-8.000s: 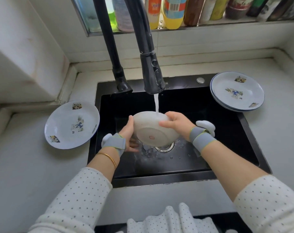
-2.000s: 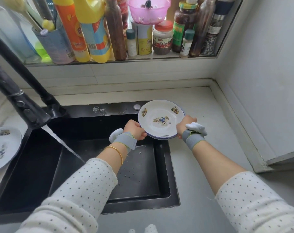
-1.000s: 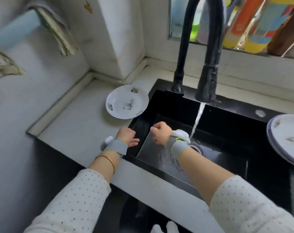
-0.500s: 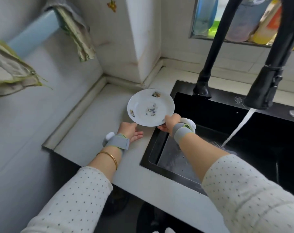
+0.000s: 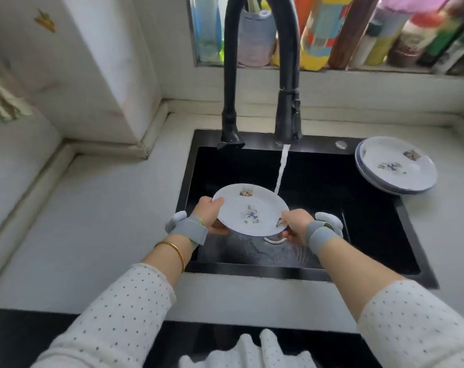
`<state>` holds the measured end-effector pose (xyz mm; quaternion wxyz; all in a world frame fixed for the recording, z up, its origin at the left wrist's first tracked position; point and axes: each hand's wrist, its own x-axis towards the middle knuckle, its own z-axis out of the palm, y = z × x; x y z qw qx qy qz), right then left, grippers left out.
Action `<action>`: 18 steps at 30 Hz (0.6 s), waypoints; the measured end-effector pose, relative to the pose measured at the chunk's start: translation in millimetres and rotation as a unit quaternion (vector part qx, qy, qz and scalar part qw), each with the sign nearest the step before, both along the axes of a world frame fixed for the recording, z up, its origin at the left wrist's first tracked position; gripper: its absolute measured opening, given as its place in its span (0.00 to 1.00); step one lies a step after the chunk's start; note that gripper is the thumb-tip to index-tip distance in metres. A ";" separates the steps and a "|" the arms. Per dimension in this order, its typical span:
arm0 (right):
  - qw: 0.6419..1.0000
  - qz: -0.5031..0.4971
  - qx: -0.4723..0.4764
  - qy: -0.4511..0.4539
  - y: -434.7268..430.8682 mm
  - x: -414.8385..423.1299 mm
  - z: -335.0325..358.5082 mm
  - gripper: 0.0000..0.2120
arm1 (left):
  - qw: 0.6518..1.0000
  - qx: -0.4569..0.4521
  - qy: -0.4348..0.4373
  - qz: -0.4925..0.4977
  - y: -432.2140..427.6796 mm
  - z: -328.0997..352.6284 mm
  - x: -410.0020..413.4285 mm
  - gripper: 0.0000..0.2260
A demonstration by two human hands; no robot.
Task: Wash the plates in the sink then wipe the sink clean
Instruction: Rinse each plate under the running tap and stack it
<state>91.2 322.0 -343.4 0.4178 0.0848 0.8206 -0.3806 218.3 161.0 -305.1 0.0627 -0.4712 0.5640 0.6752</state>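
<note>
Both hands hold one plate (image 5: 252, 211) above the sink (image 5: 252, 270), and we see it face up, tilted slightly toward us, with small pictures on its white face. Our left hand (image 5: 208, 212) grips the plate's left rim, thumb lying over the top edge and fingers curled beneath. Our right hand (image 5: 296, 225) grips the near right rim the same way, thumb on top and fingers clamped under it. The plate hangs over the left middle of the black basin, partly covering the drain (image 5: 274, 240). Water (image 5: 280, 173) runs from the faucet (image 5: 288, 115) and meets the plate's far right edge; we cannot tell whether it strikes the rim or passes just behind it. The basin floor near the drain is wet. On the counter (image 5: 106, 221) at the sink's far right corner sits a stack (image 5: 397, 166) of matching plates, its left edge over the sink's rim. Grey bands wrap both wrists, and a gold bangle (image 5: 176, 252) rings our left forearm. Bottles (image 5: 316, 35) line the sill beyond the faucet, blurred. A cloth (image 5: 5, 102) hangs at the far left.
</note>
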 end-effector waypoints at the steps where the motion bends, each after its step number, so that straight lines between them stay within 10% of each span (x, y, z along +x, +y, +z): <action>1: 1.000 0.007 0.018 0.005 13.6 -6.4 2.2 0.11 | 1.000 0.011 -0.011 -0.005 11.3 -4.3 -8.8 0.13; 18: 0.954 0.221 0.100 0.177 37.2 -69.4 44.5 0.10 | 0.987 0.121 -0.061 0.089 71.9 -39.1 -51.5 0.15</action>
